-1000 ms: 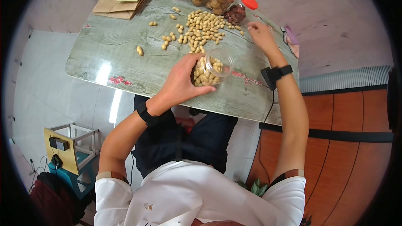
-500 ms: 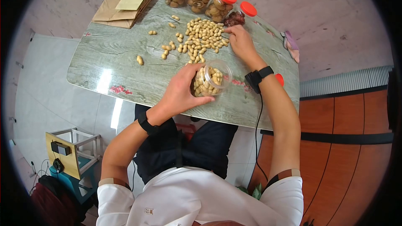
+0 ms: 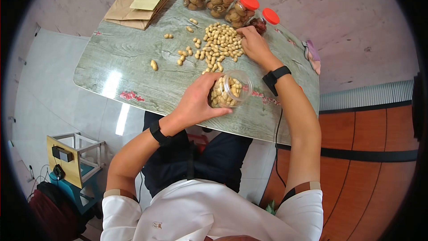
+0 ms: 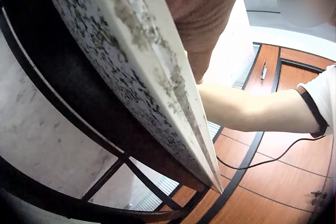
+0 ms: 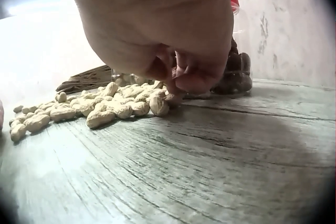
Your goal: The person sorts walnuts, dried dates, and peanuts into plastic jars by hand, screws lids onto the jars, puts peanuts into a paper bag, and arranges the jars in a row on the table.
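A clear plastic jar [image 3: 246, 90] partly filled with peanuts stands near the table's front edge, lidless. My left hand [image 3: 196, 96] grips it from the left, thumb along the near side. Past the jar, a pile of unshelled peanuts [image 3: 221, 40] spreads over the table. At the pile's right edge is my right hand [image 3: 256, 47], its fingers curled down. In the right wrist view, the fingertips pinch a peanut [image 5: 173, 99] at the edge of the pile. The left wrist view shows the table edge [image 4: 173, 85] and not the jar.
Three red-lidded jars of walnuts [image 3: 220, 4] stand in a row at the back. A jar of dark red dried fruit [image 3: 258, 25] is just beyond my right hand. Brown paper bags [image 3: 127, 11] lie at the back left, and a purple-pink cloth [image 3: 313, 56] at the right edge.
My right hand has moved left from beside the dried-fruit jar to the peanut pile's right edge, and its fingers have closed there. The left hand keeps its grip on the jar.
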Motion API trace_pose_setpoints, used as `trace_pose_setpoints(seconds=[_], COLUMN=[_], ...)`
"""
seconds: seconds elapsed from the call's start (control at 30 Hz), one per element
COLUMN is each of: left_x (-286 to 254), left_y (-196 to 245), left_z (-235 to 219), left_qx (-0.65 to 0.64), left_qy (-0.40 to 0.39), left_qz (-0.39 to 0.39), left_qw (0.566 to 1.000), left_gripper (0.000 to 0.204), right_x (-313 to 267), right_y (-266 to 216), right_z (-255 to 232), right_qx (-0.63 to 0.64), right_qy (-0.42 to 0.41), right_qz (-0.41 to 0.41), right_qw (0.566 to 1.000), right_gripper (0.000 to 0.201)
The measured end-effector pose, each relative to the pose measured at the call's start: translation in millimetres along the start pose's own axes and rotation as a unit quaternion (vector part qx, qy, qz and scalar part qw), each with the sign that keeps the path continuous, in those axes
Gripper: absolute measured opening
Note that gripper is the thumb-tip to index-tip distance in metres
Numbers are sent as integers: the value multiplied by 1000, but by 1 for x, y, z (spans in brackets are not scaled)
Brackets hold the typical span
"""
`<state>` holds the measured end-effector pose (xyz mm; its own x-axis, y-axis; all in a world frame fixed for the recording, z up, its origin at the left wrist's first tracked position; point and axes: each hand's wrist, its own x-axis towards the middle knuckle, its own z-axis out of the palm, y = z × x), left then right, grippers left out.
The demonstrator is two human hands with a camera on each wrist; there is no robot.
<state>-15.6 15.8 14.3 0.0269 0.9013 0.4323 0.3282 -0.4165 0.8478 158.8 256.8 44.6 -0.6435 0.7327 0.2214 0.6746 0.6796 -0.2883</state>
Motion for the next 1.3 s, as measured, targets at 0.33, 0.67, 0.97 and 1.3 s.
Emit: trace_pose_setpoints(seconds=[0.33,0.67,0.97,1.3], left_x=[0,0,-1,-2], left_y=[-1,0,0,-5], left_z=[1,0,1,3], left_qx=[1,16,4,2], left_qy=[-1,1,5,3], left_qz=[12,13,15,13], left_qw=[1000,1000,1000,1000], left_gripper=[84,86,88,89], right_x=[9,-12,-3,1], right_y=[4,-38,-40,-39], right_z=[8,18,35,34], right_qx=[4,-50,-76,-94], right_qy=[-12,14,47,51], right_qz=[-38,-185,-177,-164], right_qw=[999,981,980,981], right_gripper=[30,68,44,31])
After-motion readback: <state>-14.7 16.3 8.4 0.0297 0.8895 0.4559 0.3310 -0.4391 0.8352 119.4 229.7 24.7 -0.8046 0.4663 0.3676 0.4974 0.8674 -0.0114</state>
